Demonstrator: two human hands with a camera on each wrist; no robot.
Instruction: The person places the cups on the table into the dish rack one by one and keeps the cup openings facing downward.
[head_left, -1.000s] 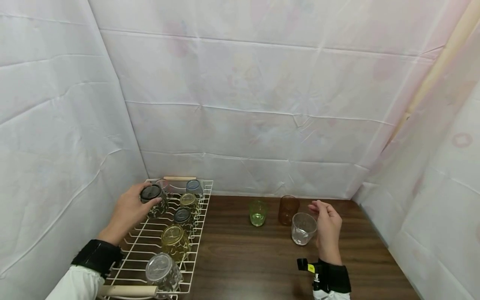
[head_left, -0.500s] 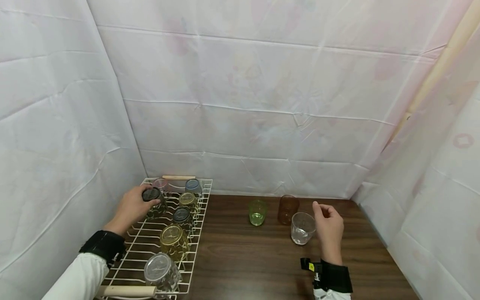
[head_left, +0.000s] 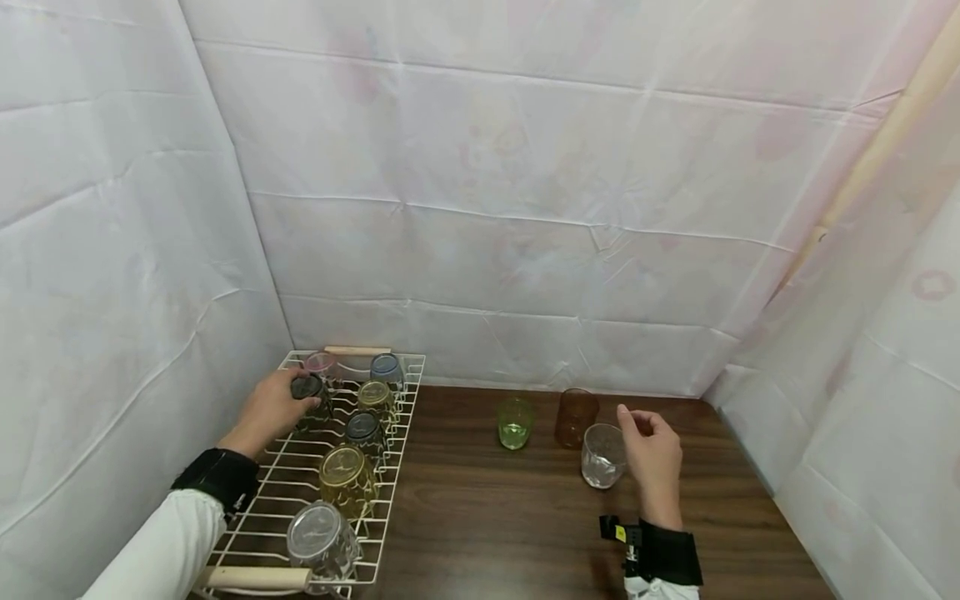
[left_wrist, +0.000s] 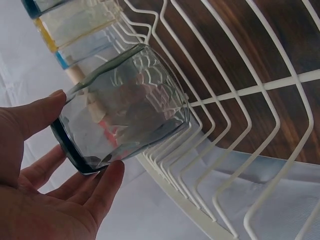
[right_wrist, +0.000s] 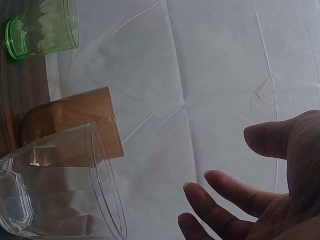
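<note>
In the head view, my left hand point(head_left: 272, 406) grips a dark grey glass point(head_left: 310, 400) by its base, mouth down, at the left side of a white wire rack point(head_left: 296, 459). Up close in the left wrist view, thumb and fingers pinch the base of the grey glass point(left_wrist: 122, 110), whose rim is beside the rack wires. My right hand point(head_left: 654, 458) hovers just right of a clear glass point(head_left: 602, 458) standing upright on the table. Its thumb and fingers are apart with nothing between them in the right wrist view. Behind the clear glass stands a brown glass point(right_wrist: 75, 120).
Upside-down glasses line the rack: clear point(head_left: 321, 540), large yellow point(head_left: 347, 481), dark grey point(head_left: 365, 433), smaller yellow point(head_left: 375, 400), blue point(head_left: 386, 371) and pink point(head_left: 321, 367). A green glass point(head_left: 514, 425) stands on the wooden table point(head_left: 487, 517). White sheets point(head_left: 480, 208) hang around.
My left hand has moved slightly right with the grey glass, baring the pink glass behind it. My right thumb and fingers have spread apart beside the clear glass.
</note>
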